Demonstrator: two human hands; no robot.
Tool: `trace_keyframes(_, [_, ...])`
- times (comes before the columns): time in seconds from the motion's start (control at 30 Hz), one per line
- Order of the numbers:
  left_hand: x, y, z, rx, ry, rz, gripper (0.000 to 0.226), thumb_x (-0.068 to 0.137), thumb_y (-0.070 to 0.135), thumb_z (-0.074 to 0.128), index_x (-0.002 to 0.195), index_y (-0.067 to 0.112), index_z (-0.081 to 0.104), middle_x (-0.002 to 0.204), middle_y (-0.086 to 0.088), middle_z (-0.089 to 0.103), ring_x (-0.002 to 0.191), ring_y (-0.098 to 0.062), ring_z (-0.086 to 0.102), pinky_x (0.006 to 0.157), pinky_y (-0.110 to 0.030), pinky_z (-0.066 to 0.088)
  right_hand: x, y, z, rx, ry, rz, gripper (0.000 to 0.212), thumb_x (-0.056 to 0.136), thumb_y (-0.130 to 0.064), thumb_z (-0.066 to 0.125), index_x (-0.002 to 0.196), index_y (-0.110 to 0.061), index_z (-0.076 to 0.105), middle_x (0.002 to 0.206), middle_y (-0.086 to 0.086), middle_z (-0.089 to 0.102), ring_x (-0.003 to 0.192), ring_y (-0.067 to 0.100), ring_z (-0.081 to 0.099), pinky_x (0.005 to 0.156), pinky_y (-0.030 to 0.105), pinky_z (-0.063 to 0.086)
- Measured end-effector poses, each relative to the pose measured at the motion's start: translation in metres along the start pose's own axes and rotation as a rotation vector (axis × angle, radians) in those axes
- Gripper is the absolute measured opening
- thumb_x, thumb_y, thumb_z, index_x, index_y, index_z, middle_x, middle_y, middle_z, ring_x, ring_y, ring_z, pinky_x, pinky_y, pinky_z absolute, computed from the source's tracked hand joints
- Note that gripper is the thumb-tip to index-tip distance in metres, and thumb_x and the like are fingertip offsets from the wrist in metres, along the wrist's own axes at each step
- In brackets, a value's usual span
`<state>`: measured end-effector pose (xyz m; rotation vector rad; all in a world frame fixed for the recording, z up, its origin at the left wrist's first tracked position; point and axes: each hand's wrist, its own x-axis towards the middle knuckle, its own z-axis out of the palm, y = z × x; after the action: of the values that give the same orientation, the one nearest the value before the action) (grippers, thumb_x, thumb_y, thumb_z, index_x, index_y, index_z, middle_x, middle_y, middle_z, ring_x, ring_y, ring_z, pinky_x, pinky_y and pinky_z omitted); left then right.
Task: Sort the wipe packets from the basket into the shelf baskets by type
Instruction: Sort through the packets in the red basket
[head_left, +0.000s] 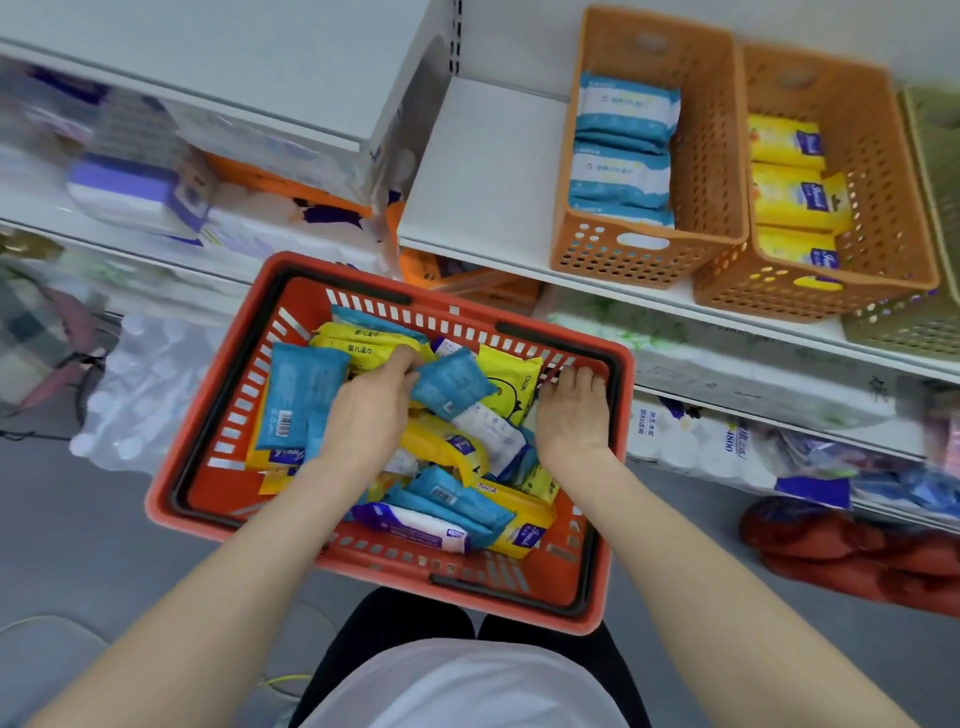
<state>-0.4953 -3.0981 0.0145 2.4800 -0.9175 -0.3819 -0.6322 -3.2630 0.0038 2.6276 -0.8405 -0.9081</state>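
While the red basket (228, 431) sits low beneath the shelf, the left hand (371, 410) works into the jumble. Its grip is pinched on a blue packet (452, 382), tipping it up off the yellow ones. The right hand (571, 421) rests on the rim with fingers laid out, holding nothing, probably to steady the basket. Up right, the orange shelf basket (711, 156) of matching blues looks like the target, with the yellow-filled basket (878, 182) beside it.
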Motion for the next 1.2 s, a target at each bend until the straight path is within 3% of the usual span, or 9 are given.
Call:
trace_keyframes(0.07, [0.001, -0.016, -0.012, 0.006, 0.092, 0.023, 0.02, 0.095, 0.007, 0.056, 0.114, 0.008, 0.063, 0.086, -0.014, 0.066, 0.081, -0.037, 0.061, 0.063, -0.037, 0.041, -0.002, -0.001, -0.001, 0.086, -0.021, -0.035, 0.054, 0.089, -0.019, 0.056, 0.14, -0.014, 0.038, 0.135, 0.019, 0.048, 0.12, 0.035, 0.044, 0.104, 0.043, 0.035])
trace_keyframes(0.13, [0.01, -0.037, -0.012, 0.072, 0.077, 0.041, 0.043, 0.085, -0.005, 0.061, 0.127, 0.005, 0.06, 0.117, -0.019, 0.066, 0.111, -0.038, 0.058, 0.087, -0.044, 0.049, -0.003, 0.0, -0.006, 0.201, -0.024, -0.029, 0.06, 0.086, -0.011, 0.058, 0.141, -0.015, 0.034, 0.132, 0.018, 0.05, 0.118, 0.035, 0.047, 0.1, 0.042, 0.039])
trace_keyframes(0.23, [0.032, -0.057, -0.007, 0.214, -0.085, 0.045, 0.068, 0.08, -0.012, 0.056, 0.145, 0.003, 0.044, 0.147, -0.02, 0.046, 0.14, -0.038, 0.037, 0.117, -0.042, 0.028, -0.004, 0.003, -0.02, 0.381, 0.014, -0.019, 0.063, 0.084, 0.004, 0.053, 0.142, -0.013, 0.033, 0.131, 0.019, 0.05, 0.115, 0.035, 0.052, 0.089, 0.041, 0.046])
trace_keyframes(0.4, [0.048, -0.047, -0.004, 0.401, -0.143, 0.006, 0.061, 0.088, -0.004, 0.054, 0.146, 0.012, 0.042, 0.143, -0.013, 0.045, 0.135, -0.033, 0.038, 0.116, -0.037, 0.024, -0.003, -0.004, -0.026, 0.43, 0.189, -0.119, 0.075, 0.08, 0.007, 0.056, 0.149, -0.012, 0.031, 0.14, 0.012, 0.044, 0.126, 0.031, 0.045, 0.099, 0.037, 0.039])
trace_keyframes(0.6, [0.043, -0.056, -0.005, 0.377, -0.181, 0.033, 0.053, 0.089, 0.0, 0.056, 0.139, 0.015, 0.051, 0.14, -0.009, 0.047, 0.133, -0.03, 0.038, 0.11, -0.037, 0.033, 0.007, -0.023, -0.013, 0.357, 0.217, -0.029, 0.04, 0.09, -0.003, 0.048, 0.129, -0.007, 0.053, 0.13, 0.012, 0.052, 0.122, 0.031, 0.043, 0.103, 0.036, 0.035])
trace_keyframes(0.73, [0.034, -0.046, -0.017, 0.178, -0.053, 0.1, 0.044, 0.085, 0.002, 0.067, 0.128, 0.003, 0.058, 0.137, -0.02, 0.055, 0.133, -0.04, 0.044, 0.113, -0.043, 0.031, 0.008, -0.017, -0.01, 0.488, 0.28, -0.018, 0.029, 0.091, -0.011, 0.052, 0.116, -0.013, 0.066, 0.122, 0.006, 0.056, 0.114, 0.027, 0.044, 0.089, 0.035, 0.036])
trace_keyframes(0.9, [0.021, -0.025, -0.044, -0.204, 0.155, -0.028, 0.046, 0.088, 0.023, 0.069, 0.127, 0.01, 0.05, 0.114, -0.011, 0.061, 0.102, -0.029, 0.058, 0.078, -0.039, 0.045, -0.02, 0.015, -0.041, 1.166, 0.298, -0.112, 0.024, 0.098, -0.021, 0.053, 0.121, -0.018, 0.059, 0.11, -0.005, 0.061, 0.097, 0.008, 0.056, 0.083, 0.026, 0.038])
trace_keyframes(1.07, [0.004, -0.009, -0.058, -0.632, 0.092, -0.238, 0.048, 0.093, 0.029, 0.064, 0.137, 0.022, 0.045, 0.119, 0.005, 0.062, 0.107, -0.017, 0.059, 0.087, -0.033, 0.045, -0.044, 0.053, -0.09, 1.837, 0.33, -0.249, 0.013, 0.101, -0.015, 0.051, 0.094, -0.024, 0.057, 0.083, -0.01, 0.065, 0.075, 0.005, 0.057, 0.069, 0.02, 0.045])
trace_keyframes(1.2, [-0.004, 0.006, -0.06, -1.051, -0.059, -0.43, 0.037, 0.095, 0.026, 0.062, 0.13, 0.031, 0.052, 0.124, 0.005, 0.066, 0.114, -0.02, 0.063, 0.102, -0.049, 0.048, -0.045, 0.045, -0.113, 1.914, 0.231, -0.387, 0.011, 0.102, -0.018, 0.049, 0.096, -0.024, 0.056, 0.081, -0.01, 0.065, 0.07, 0.006, 0.058, 0.065, 0.021, 0.047])
